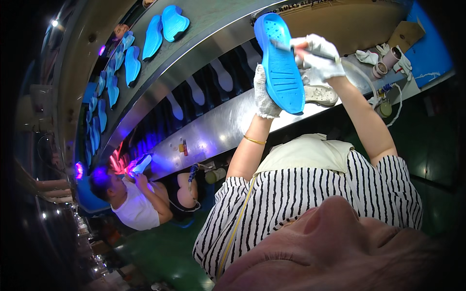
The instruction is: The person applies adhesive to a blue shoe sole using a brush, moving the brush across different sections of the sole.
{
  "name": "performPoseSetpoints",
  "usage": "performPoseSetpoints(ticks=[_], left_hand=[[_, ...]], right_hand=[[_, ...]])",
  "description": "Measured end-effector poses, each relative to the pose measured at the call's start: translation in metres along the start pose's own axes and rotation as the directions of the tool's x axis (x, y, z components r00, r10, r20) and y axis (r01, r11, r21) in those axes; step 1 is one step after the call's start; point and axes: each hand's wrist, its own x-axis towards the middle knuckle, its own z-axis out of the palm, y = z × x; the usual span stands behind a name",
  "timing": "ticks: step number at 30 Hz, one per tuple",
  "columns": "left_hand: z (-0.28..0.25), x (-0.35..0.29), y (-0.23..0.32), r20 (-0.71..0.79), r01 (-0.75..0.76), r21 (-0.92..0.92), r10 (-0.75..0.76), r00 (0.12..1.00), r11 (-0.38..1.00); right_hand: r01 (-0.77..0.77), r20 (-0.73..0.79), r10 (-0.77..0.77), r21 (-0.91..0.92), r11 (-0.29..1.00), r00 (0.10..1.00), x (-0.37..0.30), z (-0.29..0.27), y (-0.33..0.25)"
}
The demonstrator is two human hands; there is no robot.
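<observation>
A bright blue shoe sole [287, 77] is held up and tilted, its perforated and ribbed face in view. My left hand [265, 94], in a white glove, grips it by its left edge near the lower end. Over the sole's upper right side is my right hand [320, 57], also gloved, with its fingers closed around a slim brush-like tool [280, 45]. The tool's grey tip lies against the sole's face; motion blurs its handle. Below the right hand, a pale grey sole [322, 95] rests on the metal ledge [218, 119], partly covered by the blue one.
Several blue soles lie on the conveyor belt [201, 12] at the far left. Pale soles [222, 75] sit on a dark lower shelf. A co-worker [138, 201] at left handles another sole. Gloves [367, 57], tape rolls [380, 70] and a white hose [398, 104] are at right.
</observation>
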Motion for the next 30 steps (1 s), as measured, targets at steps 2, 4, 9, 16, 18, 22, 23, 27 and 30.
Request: performPoseSetpoints(ticks=[2,4,9,16,18,22,23,27,30], left_hand=[[-0.005,-0.003,0.005,0.028,0.004,-0.119,-0.001,1.000,0.993],[-0.001,-0.001,0.004,0.031,0.015,-0.115,-0.012,0.999,0.993],[-0.010,0.000,0.003,0.051,0.013,0.125,-0.019,0.999,0.992],[0.015,0.013,0.043,0.086,-0.058,0.157,0.045,0.995,0.986],[0.027,0.025,0.060,0.188,-0.038,0.091,0.020,0.982,0.995],[0.036,0.078,0.114,0.328,-0.039,-0.057,0.055,0.943,0.998],[0.046,0.112,0.115,0.340,0.024,-0.167,0.035,0.940,0.986],[0.016,0.126,0.149,0.068,-0.010,-0.278,0.030,0.997,0.961],[0.030,0.104,0.136,0.016,0.025,0.028,-0.026,1.000,0.999]], right_hand=[[-0.174,0.202,0.177,-0.037,0.984,0.963,-0.023,0.007,-0.026],[0.089,0.214,-0.044,-0.208,0.974,0.976,-0.025,-0.003,-0.030],[0.441,0.318,-0.317,-0.498,0.747,0.894,0.010,-0.016,-0.061],[0.519,0.553,-0.190,-0.530,0.670,0.811,-0.018,-0.011,-0.087],[0.523,0.512,-0.230,-0.555,0.647,0.827,-0.017,-0.009,-0.108],[0.554,0.363,-0.420,-0.529,0.642,0.832,-0.004,-0.007,-0.114],[0.531,0.335,-0.413,-0.589,0.610,0.847,-0.010,-0.012,-0.127],[0.537,0.351,-0.407,-0.510,0.672,0.843,-0.013,0.010,-0.106],[0.377,0.264,-0.275,-0.532,0.758,0.924,-0.025,0.002,-0.099]])
